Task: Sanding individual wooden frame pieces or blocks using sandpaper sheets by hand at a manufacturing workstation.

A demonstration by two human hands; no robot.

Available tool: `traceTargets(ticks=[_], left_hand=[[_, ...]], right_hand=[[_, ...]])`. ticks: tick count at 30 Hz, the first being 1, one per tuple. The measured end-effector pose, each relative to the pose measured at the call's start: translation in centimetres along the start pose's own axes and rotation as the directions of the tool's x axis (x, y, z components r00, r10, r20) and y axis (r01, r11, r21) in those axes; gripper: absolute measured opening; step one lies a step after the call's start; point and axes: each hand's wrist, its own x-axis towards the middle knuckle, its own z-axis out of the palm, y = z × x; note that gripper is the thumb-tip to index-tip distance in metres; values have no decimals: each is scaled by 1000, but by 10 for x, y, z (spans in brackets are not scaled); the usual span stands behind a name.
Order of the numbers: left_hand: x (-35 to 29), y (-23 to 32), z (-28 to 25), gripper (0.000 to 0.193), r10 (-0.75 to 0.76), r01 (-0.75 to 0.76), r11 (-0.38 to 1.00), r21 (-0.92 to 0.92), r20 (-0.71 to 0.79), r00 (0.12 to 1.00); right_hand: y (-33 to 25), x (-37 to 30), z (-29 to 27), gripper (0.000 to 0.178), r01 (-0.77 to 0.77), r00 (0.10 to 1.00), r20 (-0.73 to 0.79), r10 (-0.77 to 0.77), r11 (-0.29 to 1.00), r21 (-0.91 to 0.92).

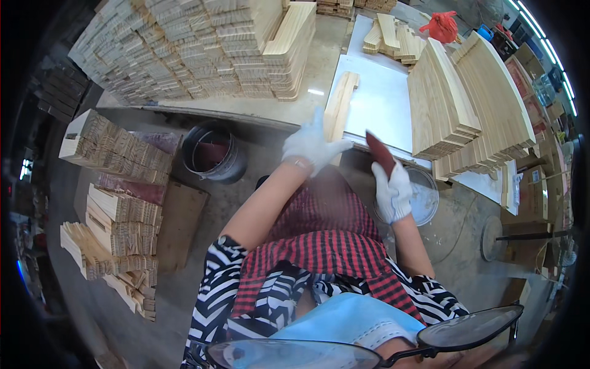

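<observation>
A pale shaped wooden piece lies over the near edge of a white board on the table. My left hand, in a white glove, holds its near end, with the thumb across the wood and a finger stretched along its left side. To the right, my white-gloved right hand grips a dark red sanding pad, which is raised and apart from the wood. The right fingers wrap around the pad's lower part.
A tall stack of wooden pieces fills the table's far left. More boards stand at the right, near a red plastic bag. Below the table are a dark bucket, a pale bucket and wood piles on the left.
</observation>
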Motion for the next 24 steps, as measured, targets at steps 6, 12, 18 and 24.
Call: traceTargets(ticks=[6,12,18,24], left_hand=[[28,23,32,97,-78,77,990,120,1,997],[-43,-26,14,100,-99,80,975,209,84,991],[-83,-38,30,93,-13,2,978,211,51,999],[-76,-43,44,97,-26,-2,973,233,115,993]], right_hand=[[63,99,32,42,236,940,-153,-304,907,-349],[39,134,11,38,145,980,186,-64,875,-463],[25,168,14,39,-81,948,299,112,990,-115],[11,106,59,35,392,919,152,-365,892,-227]])
